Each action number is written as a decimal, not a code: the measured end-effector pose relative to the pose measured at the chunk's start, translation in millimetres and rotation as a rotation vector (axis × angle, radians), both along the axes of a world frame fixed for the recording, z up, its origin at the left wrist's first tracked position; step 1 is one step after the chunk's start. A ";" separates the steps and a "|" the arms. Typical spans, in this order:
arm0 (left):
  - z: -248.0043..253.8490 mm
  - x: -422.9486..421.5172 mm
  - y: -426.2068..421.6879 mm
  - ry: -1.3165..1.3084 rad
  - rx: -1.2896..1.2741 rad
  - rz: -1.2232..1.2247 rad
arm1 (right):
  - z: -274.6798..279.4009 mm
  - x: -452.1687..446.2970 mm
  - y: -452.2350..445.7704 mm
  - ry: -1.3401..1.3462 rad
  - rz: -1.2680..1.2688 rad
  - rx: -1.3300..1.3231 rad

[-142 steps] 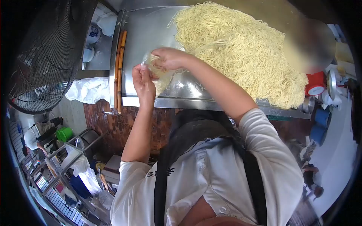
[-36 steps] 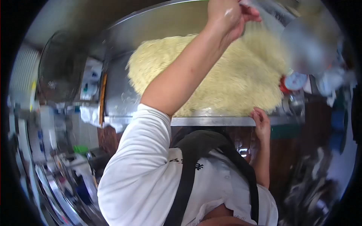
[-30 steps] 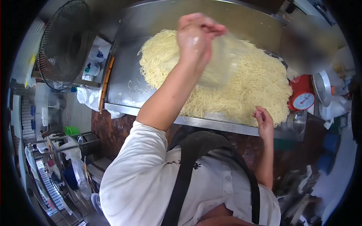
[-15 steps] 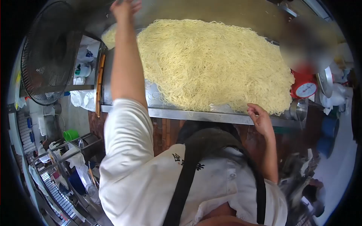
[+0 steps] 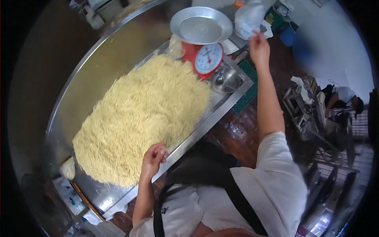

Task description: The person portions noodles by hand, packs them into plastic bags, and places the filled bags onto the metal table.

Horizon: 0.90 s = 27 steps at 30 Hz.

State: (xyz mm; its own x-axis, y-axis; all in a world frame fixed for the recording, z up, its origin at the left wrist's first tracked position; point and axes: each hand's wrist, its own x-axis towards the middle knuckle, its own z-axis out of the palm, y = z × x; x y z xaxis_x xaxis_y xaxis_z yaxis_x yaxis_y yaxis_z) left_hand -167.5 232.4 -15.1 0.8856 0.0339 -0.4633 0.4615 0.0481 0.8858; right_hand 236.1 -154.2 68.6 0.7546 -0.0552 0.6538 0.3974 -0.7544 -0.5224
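Note:
A wide mound of pale noodles (image 5: 138, 118) lies loose on the metal table (image 5: 209, 118). My left hand (image 5: 154, 158) is at the mound's near edge, fingers loosely curled and slightly apart, with nothing seen in it. At the upper right my right hand (image 5: 259, 47) is stretched out, its fingertips closed at the edge of a whitish plastic bag (image 5: 249, 19). A small clear bag of noodles (image 5: 68, 168) sits at the table's left end. Behind the mound's right end stands a red dial scale (image 5: 208, 58) with a round metal pan (image 5: 201, 25) on top.
A metal bowl (image 5: 226, 79) stands beside the scale, near the table's right corner. Bamboo sticks (image 5: 89, 201) lie along the left end. A green mat (image 5: 246, 89) is on the right below the table edge. Farther right, a person (image 5: 343, 98) is near racks.
The view has turned to the right. My left hand has come back from the far left, leaving the small noodle bag there. My right hand has gone from the mound's near edge to the plastic bag.

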 end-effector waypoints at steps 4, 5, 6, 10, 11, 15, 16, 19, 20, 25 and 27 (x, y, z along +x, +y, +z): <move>15.6 28.0 -26.2 0.003 0.042 0.099 | -46.9 201.2 -105.4 0.166 -0.356 -0.377; 19.9 32.8 -29.2 0.010 0.069 0.119 | -48.6 223.1 -115.4 0.191 -0.409 -0.330; 22.9 36.2 -30.3 0.013 0.097 0.142 | -46.3 242.1 -119.9 0.213 -0.458 -0.280; 23.2 28.9 -28.0 0.050 0.194 0.244 | -30.6 330.7 -151.0 0.241 -0.488 -0.054; 22.5 25.9 -27.2 0.078 0.206 0.260 | -27.1 348.9 -160.6 0.278 -0.482 -0.077; 13.4 15.5 -24.2 0.166 0.274 0.300 | -27.5 410.1 -188.1 0.337 -0.475 -0.114; 6.6 13.9 -19.5 0.169 0.300 0.300 | -28.2 417.4 -195.9 0.316 -0.420 -0.122; 9.8 19.8 -16.2 0.233 0.330 0.346 | -23.9 423.4 -206.7 0.176 -0.375 -0.249; 6.8 20.0 -14.9 0.216 0.313 0.345 | -17.1 420.1 -209.5 0.108 -0.402 -0.207; 10.4 31.5 -22.5 0.119 0.233 0.341 | 83.9 298.2 -118.6 -0.375 0.147 0.947; 12.2 41.8 -27.8 0.058 0.204 0.350 | 99.6 176.1 -50.9 -0.318 0.562 0.902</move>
State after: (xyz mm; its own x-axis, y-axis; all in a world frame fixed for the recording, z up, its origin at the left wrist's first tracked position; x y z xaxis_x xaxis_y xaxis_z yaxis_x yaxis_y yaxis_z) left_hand -125.7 204.6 -2.8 0.7769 0.4250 -0.4645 0.4980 0.0367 0.8664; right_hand 412.1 -205.1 168.3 0.6267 -0.3111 0.7145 0.7770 0.1806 -0.6030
